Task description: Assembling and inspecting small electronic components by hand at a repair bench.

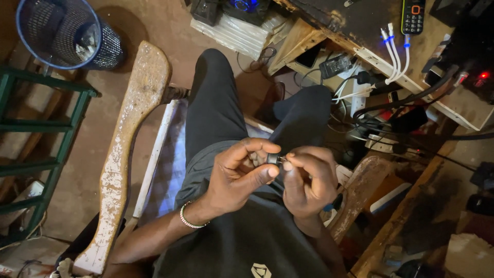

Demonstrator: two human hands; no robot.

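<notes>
I sit on a chair and look down at my lap. My left hand point(242, 172) pinches a small dark round part point(273, 158) between thumb and fingers. A beaded bracelet point(189, 219) circles that wrist. My right hand point(306, 177) meets it from the right, its fingertips closed on the thin metal pins sticking out of the same part. Both hands hover just above my dark trousers point(216, 113). What the part is I cannot make out.
A worn wooden armrest point(128, 144) runs along my left, another point(360, 185) at my right. A blue mesh bin point(67, 33) stands far left beside a green metal frame point(46, 128). A wooden workbench point(370, 31) carries a keypad phone point(412, 15), white cables point(393, 56) and chargers.
</notes>
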